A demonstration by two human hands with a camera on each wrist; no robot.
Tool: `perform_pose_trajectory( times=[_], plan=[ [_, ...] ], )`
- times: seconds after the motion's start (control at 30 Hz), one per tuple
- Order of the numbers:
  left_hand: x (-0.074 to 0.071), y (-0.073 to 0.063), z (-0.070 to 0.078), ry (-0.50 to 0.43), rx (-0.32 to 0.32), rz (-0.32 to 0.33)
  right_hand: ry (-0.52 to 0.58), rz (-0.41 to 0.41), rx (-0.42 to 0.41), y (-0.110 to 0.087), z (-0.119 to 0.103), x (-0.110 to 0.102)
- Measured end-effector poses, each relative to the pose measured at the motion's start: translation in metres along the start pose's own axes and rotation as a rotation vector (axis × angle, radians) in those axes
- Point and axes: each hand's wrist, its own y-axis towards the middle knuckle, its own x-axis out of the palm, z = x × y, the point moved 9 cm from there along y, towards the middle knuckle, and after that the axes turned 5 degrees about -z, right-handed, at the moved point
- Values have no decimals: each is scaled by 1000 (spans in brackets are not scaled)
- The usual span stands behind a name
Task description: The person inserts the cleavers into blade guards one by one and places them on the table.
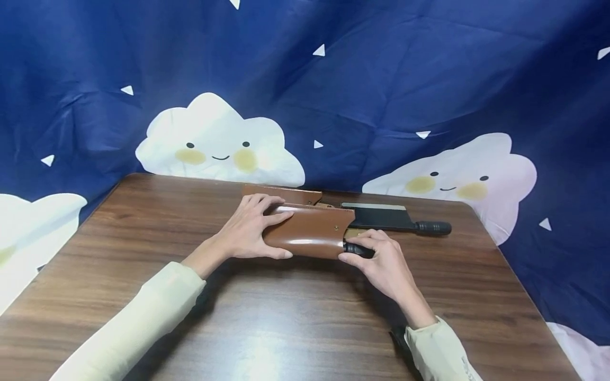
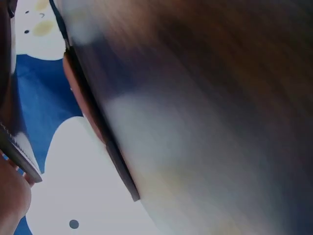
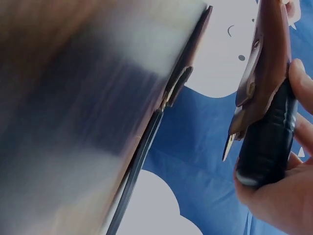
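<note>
My left hand (image 1: pixel 250 227) grips a glossy brown leather sheath (image 1: pixel 305 233), thumb along its near side and fingers over its far edge. At the sheath's right-hand mouth, my right hand (image 1: pixel 381 259) holds the black ribbed handle (image 3: pixel 266 142) of a knife, thumb on one side and fingers on the other. The sheath hides the knife's blade. Both are raised off the tabletop in the right wrist view. Behind them lie a second brown sheath (image 1: pixel 281 193) and a cleaver (image 1: pixel 381 218) with a dark blade, a pale strip along its far edge and a black handle.
The wood-grain table (image 1: pixel 267 312) has a rounded far left corner. Close behind its far edge hangs a blue cloth (image 1: pixel 333 95) printed with smiling white clouds and small white triangles. A dark strap-like thing (image 1: pixel 402 344) shows beside the right sleeve.
</note>
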Motion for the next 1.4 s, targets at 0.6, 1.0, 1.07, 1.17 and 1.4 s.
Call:
perform_pose_trajectory(
  times=[0.6,1.0,1.07,1.17,1.4],
  plan=[
    [43,-13,14,4,-25,-341,93,-161,154,-15,28,28],
    [62,-16,13,-24,-41,-460,131,-300,211,-15,43,46],
    [63,-17,12,-35,-46,-478,128,-311,214,-14,43,47],
    [63,-18,10,-53,-59,-500,127,-327,221,-13,42,48],
    [60,-18,8,-79,-53,-509,129,-374,210,-9,43,48]
  ],
)
